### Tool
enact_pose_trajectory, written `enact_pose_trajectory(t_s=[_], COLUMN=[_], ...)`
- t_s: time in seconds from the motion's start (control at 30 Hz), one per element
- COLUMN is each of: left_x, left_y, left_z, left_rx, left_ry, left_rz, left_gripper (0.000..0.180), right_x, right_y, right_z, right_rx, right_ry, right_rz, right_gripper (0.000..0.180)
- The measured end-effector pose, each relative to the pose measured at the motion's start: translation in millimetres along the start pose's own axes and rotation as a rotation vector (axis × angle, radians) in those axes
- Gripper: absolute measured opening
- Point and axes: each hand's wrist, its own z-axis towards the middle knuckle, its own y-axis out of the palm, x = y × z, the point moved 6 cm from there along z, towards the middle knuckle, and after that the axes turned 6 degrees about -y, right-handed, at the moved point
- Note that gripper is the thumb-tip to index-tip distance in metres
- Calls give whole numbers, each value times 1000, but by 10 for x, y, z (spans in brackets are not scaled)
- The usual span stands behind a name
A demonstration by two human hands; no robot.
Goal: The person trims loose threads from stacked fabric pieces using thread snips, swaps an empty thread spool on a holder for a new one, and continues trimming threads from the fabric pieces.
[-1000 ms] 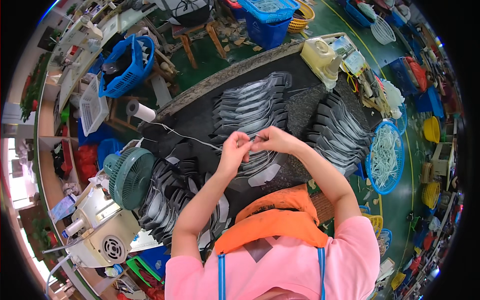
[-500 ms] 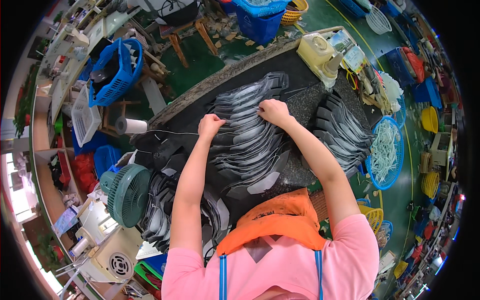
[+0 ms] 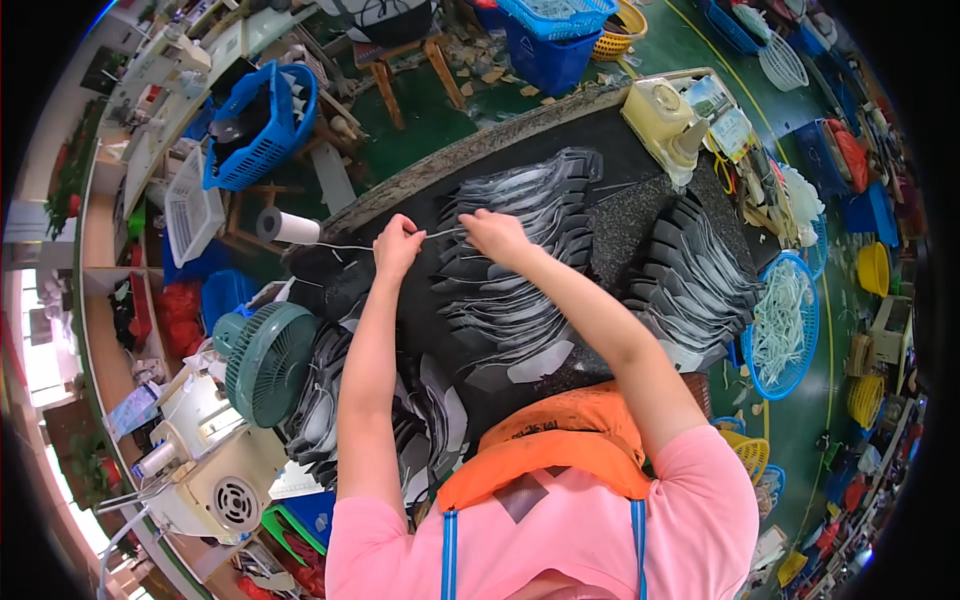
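Observation:
A thin white tape [image 3: 345, 246] runs from a white roll [image 3: 290, 228] to my left hand [image 3: 397, 246], whose fingers are pinched on it. Between my hands the tape continues, and my right hand [image 3: 493, 238] pinches it further along. Both hands are above a long row of overlapping curved dark-grey pieces [image 3: 515, 300] with pale grey patches, on a black worktop [image 3: 420, 310]. My right hand hangs over the row's left side and my left hand is just beside it. A second row of similar pieces [image 3: 690, 285] lies to the right.
A green fan [image 3: 270, 363] stands left of my left forearm, with more dark pieces [image 3: 330, 400] beside it. At the far right of the worktop is a cream-coloured machine [image 3: 660, 115]. A blue basket [image 3: 780, 325] of pale strips is at right.
Both hands have moved left relative to the row of pieces, the right one more so. The tape now shows stretched between them. The whole view has shifted slightly.

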Motion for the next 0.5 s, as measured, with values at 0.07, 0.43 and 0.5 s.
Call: enact_pose_trajectory(t_s=[0.07,0.43,0.5], left_x=[26,756,1017], left_y=[49,806,542], left_z=[-86,-2558,-2346], left_rx=[5,-909,-491], left_ry=[52,-321,-27], left_rz=[-20,-1064,-956], left_gripper=[14,10,10], right_x=[151,-419,-515], right_y=[334,-531,-876], right_z=[94,-1071,-1339], right_rx=[-32,-536,-639], right_ry=[-62,428,535], right_rz=[-122,992,1255], right_gripper=[21,39,30])
